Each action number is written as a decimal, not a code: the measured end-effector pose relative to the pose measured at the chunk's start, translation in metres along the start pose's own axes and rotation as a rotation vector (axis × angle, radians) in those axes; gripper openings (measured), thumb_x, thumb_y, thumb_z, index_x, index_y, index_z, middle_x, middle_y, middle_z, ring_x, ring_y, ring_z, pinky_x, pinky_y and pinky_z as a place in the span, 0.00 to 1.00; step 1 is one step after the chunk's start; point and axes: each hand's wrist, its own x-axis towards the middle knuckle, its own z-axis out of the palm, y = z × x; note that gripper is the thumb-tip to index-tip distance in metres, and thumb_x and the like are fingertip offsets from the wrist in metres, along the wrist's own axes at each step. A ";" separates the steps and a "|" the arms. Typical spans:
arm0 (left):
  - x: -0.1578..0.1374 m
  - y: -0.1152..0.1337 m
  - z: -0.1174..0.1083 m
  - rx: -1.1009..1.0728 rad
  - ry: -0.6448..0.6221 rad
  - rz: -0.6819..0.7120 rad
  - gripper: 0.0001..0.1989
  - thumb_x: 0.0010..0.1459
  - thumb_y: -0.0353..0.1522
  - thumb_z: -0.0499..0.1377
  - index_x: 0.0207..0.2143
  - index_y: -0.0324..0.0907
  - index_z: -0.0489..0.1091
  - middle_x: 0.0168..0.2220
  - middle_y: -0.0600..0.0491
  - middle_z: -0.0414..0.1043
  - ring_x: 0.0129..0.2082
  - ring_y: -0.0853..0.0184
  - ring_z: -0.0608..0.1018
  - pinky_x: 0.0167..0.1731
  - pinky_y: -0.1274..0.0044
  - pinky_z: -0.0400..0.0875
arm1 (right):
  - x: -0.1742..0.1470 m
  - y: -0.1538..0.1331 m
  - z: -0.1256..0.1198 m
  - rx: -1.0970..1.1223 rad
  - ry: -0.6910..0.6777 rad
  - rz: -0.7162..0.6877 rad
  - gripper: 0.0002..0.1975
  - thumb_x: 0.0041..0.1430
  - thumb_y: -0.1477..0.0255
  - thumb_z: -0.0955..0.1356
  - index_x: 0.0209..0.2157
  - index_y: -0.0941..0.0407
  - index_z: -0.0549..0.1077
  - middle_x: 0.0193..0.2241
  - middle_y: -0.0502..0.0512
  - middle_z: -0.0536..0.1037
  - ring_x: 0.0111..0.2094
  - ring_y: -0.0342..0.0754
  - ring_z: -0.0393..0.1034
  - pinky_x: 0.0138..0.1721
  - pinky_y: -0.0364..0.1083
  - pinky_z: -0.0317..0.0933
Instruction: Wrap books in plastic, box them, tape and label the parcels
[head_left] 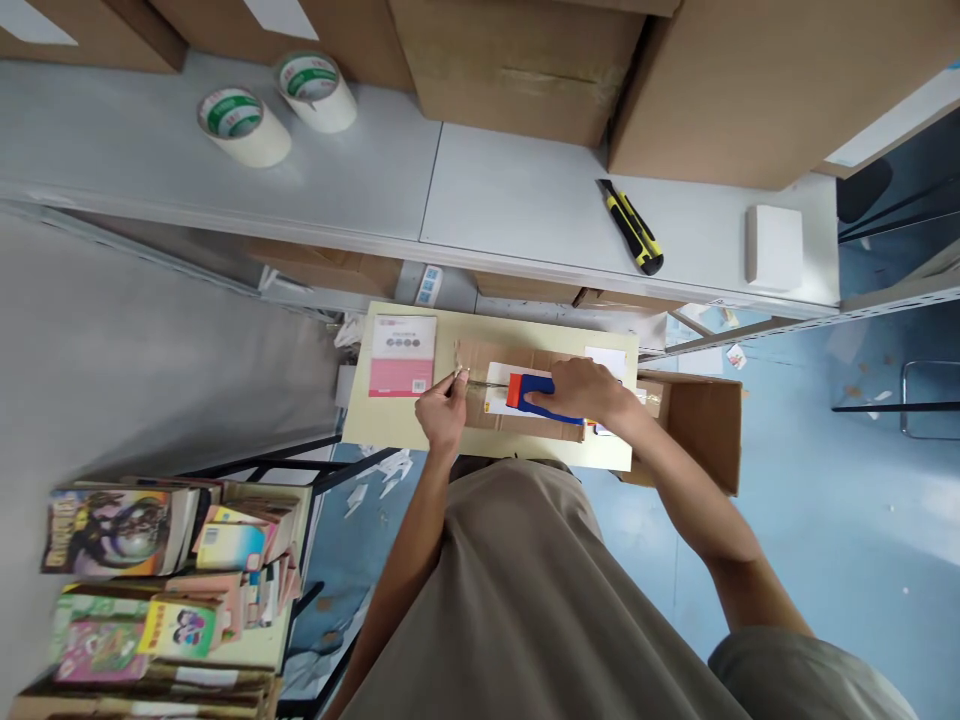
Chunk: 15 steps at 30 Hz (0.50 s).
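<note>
On the small cream tabletop [405, 425] lies a flat piece of brown cardboard [517, 424], with a white sheet or packet [498, 373] on top. My right hand [581, 388] is wrapped round a blue and red tape dispenser [534, 385], held above that white piece. My left hand [442, 412] is closed in a pinch at the cardboard's left end. Between its fingertips and the dispenser runs a thin, shiny strip of clear tape [487, 384]. My right hand partly covers the dispenser's far end and the papers under it.
A pink and white booklet [403, 356] lies on the tabletop's left. The grey shelf ahead bears two tape rolls [259, 135], a yellow-black utility knife [632, 228], a white box [775, 248] and large cartons [517, 70]. An open carton [701, 430] stands right; stacked books [180, 540] sit lower left.
</note>
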 end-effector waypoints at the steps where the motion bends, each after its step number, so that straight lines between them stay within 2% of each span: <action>1: 0.001 0.001 -0.001 0.007 0.006 -0.004 0.20 0.66 0.50 0.63 0.42 0.47 0.87 0.40 0.50 0.89 0.46 0.50 0.86 0.43 0.70 0.74 | -0.005 0.010 0.000 0.029 -0.001 -0.006 0.27 0.73 0.47 0.68 0.48 0.58 0.82 0.46 0.70 0.85 0.49 0.65 0.81 0.45 0.53 0.69; 5: 0.004 0.007 -0.003 0.026 -0.029 0.012 0.21 0.65 0.51 0.63 0.41 0.45 0.87 0.37 0.49 0.88 0.43 0.51 0.85 0.40 0.71 0.72 | -0.031 0.058 0.002 0.156 -0.017 -0.005 0.29 0.70 0.41 0.68 0.34 0.54 0.78 0.30 0.61 0.81 0.34 0.57 0.78 0.35 0.50 0.62; 7: 0.006 0.008 -0.006 0.059 -0.041 0.016 0.22 0.65 0.51 0.63 0.39 0.44 0.87 0.35 0.49 0.87 0.41 0.51 0.84 0.39 0.71 0.70 | -0.047 0.084 0.003 0.170 -0.019 0.015 0.32 0.68 0.38 0.68 0.29 0.53 0.74 0.27 0.59 0.79 0.30 0.55 0.76 0.33 0.50 0.59; 12: 0.019 0.003 -0.019 0.221 0.048 0.006 0.19 0.67 0.46 0.62 0.37 0.42 0.86 0.31 0.49 0.85 0.37 0.55 0.83 0.35 0.74 0.68 | -0.081 0.135 0.000 0.229 -0.040 0.019 0.34 0.67 0.36 0.66 0.29 0.53 0.75 0.21 0.54 0.75 0.26 0.51 0.73 0.33 0.48 0.59; 15: 0.024 0.002 -0.023 0.290 0.064 0.016 0.17 0.67 0.44 0.62 0.38 0.43 0.86 0.31 0.49 0.85 0.37 0.56 0.84 0.34 0.75 0.67 | -0.080 0.151 0.005 0.254 -0.065 0.030 0.34 0.68 0.36 0.65 0.30 0.54 0.75 0.21 0.53 0.76 0.26 0.51 0.72 0.33 0.48 0.59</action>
